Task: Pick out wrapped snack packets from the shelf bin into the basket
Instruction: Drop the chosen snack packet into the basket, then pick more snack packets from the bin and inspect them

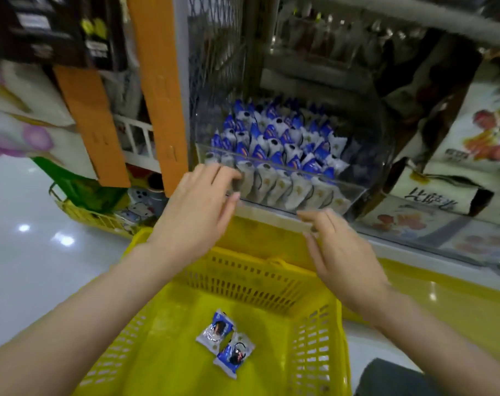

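A clear plastic shelf bin (354, 195) holds several blue-and-white wrapped snack packets (274, 141) standing in rows. Below it sits a yellow plastic basket (254, 278) with two packets (216, 330) (234, 356) lying on its bottom. My left hand (194, 215) reaches toward the bin's front left edge, fingers loosely extended and holding nothing. My right hand (340, 247) hovers at the bin's lower front lip, fingers straight, also empty. Both hands are blurred by motion.
Orange cardboard strips (157, 90) hang left of the bin, beside a wire mesh panel (214, 52). Large printed bags (477, 130) fill the shelf to the right. A second yellow basket with goods (100, 215) stands on the glossy floor at left.
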Motion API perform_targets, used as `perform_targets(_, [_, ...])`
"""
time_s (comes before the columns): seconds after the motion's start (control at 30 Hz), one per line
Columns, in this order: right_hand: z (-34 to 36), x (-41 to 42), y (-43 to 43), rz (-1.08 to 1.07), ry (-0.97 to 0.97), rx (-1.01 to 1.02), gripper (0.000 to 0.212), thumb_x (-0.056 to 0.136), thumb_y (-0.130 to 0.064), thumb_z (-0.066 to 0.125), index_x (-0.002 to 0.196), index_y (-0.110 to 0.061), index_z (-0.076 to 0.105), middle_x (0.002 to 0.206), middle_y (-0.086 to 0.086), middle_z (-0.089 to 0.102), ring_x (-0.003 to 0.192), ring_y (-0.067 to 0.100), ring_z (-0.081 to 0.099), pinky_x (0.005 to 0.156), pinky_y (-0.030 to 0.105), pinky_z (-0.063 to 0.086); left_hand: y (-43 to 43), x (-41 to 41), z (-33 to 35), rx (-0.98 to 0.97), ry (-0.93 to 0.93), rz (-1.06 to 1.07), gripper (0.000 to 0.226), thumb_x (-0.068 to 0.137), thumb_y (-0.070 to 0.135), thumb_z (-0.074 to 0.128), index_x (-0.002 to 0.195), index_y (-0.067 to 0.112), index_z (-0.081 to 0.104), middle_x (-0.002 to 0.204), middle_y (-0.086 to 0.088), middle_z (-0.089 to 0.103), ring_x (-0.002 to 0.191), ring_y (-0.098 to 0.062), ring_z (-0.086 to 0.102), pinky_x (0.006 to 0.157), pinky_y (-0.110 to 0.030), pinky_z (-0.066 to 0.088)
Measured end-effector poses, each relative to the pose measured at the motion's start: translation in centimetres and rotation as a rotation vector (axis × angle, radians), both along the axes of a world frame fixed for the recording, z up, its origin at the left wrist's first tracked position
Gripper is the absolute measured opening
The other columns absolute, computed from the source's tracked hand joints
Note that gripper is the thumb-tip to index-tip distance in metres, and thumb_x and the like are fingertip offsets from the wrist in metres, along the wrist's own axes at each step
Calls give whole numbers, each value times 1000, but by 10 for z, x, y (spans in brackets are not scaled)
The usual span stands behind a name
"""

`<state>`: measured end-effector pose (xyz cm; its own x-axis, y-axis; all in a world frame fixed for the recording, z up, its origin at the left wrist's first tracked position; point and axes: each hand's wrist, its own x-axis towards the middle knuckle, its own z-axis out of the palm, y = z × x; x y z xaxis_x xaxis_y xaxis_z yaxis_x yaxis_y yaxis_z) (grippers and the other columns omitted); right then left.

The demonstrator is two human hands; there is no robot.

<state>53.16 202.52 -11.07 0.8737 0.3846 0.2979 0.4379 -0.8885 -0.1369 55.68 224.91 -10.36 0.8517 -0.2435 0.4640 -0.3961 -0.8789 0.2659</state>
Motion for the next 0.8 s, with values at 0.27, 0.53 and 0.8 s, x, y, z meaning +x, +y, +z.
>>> perform_targets(0.27, [81,87,61,104,-194,298,24,94,-19,48,117,-13,53,106,-3,53,87,5,48,73,25,41,14,27,38,86,-81,-7,25,93,18,51,113,5,56,102,-13,55,96,-31,50,79,-31,29])
perform_targets(0.53, [73,224,81,-167,113,117,31,99,-22,37,122,-4,51,117,20,57,103,32,55,80,30,41,25,45,34,218,-155,-71,32,93,22,36,85,10,64,77,-4,68,78,-26,61,78,-33,33])
perform_targets(0.8, [48,283,93,-357,311,225,40,93,-26,54,122,0,50,123,20,54,110,32,54,86,35,47,27,53,26,206,-258,-105,29,93,20,38,85,12,65,75,-2,67,76,-23,61,79,-31,32])
